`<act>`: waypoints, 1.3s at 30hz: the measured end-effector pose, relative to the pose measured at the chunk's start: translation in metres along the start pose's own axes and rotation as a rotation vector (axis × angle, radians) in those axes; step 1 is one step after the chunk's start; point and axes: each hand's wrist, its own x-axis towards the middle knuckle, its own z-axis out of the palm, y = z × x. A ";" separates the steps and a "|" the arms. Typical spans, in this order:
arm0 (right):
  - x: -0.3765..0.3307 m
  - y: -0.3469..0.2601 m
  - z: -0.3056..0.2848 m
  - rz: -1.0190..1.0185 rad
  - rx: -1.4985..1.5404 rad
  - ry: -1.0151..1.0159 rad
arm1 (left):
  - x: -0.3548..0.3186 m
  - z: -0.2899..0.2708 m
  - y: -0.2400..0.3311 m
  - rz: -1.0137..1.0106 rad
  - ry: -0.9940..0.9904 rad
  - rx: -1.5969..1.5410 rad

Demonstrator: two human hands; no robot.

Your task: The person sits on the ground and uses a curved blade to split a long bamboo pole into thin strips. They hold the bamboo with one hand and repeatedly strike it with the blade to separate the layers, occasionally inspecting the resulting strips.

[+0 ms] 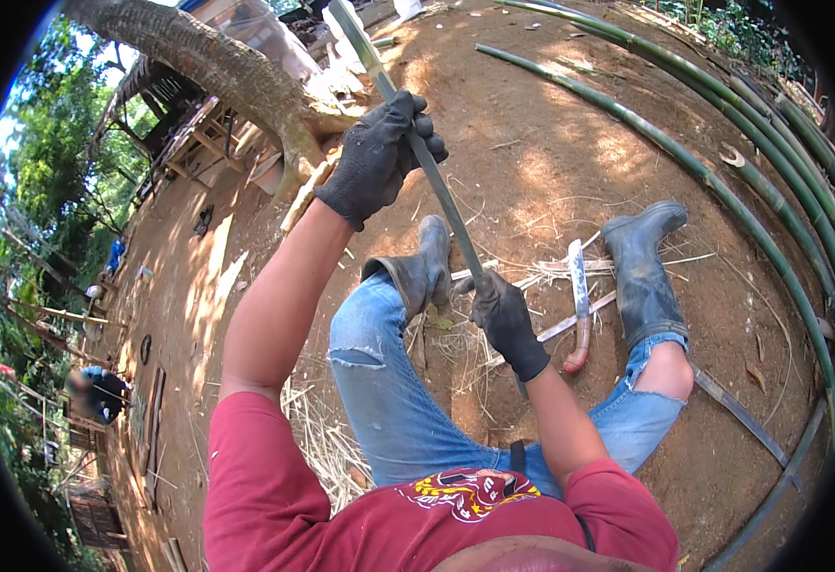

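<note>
A long, narrow green bamboo strip (453, 210) runs slantwise from the top of the view down toward my lap. My left hand (384, 157), in a black glove, is wrapped round its upper part. Lower down, my right hand (505, 322), also gloved in black, closes on the same strip between my knees. On the ground just right of that hand lies a machete (579, 281) with a pale blade and a reddish-brown handle, apart from both hands. Thin bamboo slivers (532, 276) are scattered beneath and around it.
Long green bamboo poles (689, 162) curve along the right side. My rubber boots (648, 272) stand on bare earth either side of the machete. Shavings (322, 448) lie beside my left leg. A tree trunk (217, 62) leans at upper left; another person (101, 393) is farther off at left.
</note>
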 end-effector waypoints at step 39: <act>-0.014 -0.043 0.014 0.042 -0.193 0.072 | -0.065 0.015 -0.045 0.173 -0.019 -0.390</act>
